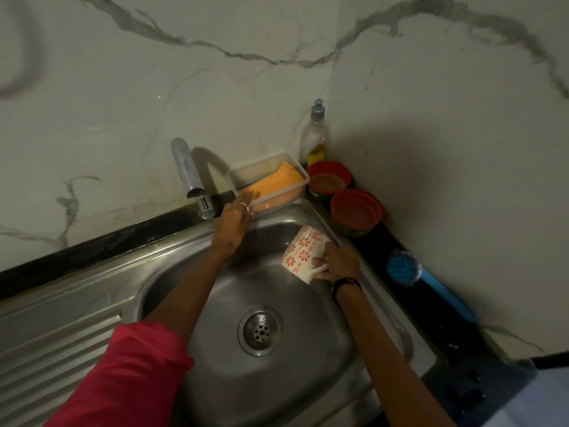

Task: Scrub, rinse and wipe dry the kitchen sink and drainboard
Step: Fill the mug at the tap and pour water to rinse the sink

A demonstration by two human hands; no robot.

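The steel sink point(314, 328) fills the lower middle, its drain point(260, 331) near the centre. The ribbed drainboard point(58, 343) runs off to the left. My right hand point(337, 263) grips the handle of a white mug with red flowers point(303, 249), held tilted over the sink's right side. My left hand point(235, 218) reaches to the back rim, fingers stretched against the near edge of a clear plastic tub point(240, 177) that holds an orange sponge point(274, 184). The tap point(191, 177) stands just left of that hand.
A dish soap bottle point(314, 137) stands in the corner behind two orange bowls point(329, 180) point(355, 212). A blue dish brush point(409, 271) lies on the dark counter strip point(431, 303) right of the sink. Marble wall rises behind and to the right.
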